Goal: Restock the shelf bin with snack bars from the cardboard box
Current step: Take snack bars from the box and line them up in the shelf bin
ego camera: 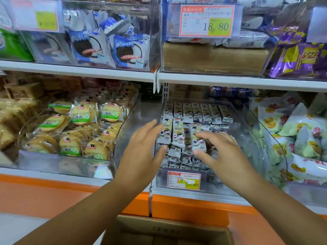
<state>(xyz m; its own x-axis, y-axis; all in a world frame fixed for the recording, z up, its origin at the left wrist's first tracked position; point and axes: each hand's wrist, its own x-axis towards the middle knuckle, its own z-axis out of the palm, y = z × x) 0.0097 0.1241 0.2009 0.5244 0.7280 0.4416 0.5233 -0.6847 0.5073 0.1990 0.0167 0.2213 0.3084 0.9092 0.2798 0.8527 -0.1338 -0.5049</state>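
Two bare hands reach into the clear shelf bin [247, 138], which is partly filled with snack bars [203, 112]. The bars lie in rows at the back of the bin, and a few stand upright toward its front left, where both hands meet them. The left hand [141, 149] is spread with straight fingers against the left side of the upright bars, its thumb low at their foot. The right hand [223, 152] comes at the same bars from the bin's right side, fingers bent and splayed over their tops with the thumb below. Motion blur hides whether it pinches a bar or only touches, so I cannot tell. The bin's tall side walls flank both wrists. On the bin's front wall hangs a red-edged price label [184, 179]. Below and in front of the bin, past the orange shelf edge [194, 204], the cardboard box [168, 232] stands open. Just left of the bin lie round wrapped biscuits [79, 131], and just right of it lie white and green snack bags [292, 138]. Close above the bin runs a white shelf [230, 81] carrying a tag reading 18.80 [206, 21], with blue-and-white cookie packs [106, 43] up to the left and purple packs [300, 57] up to the right
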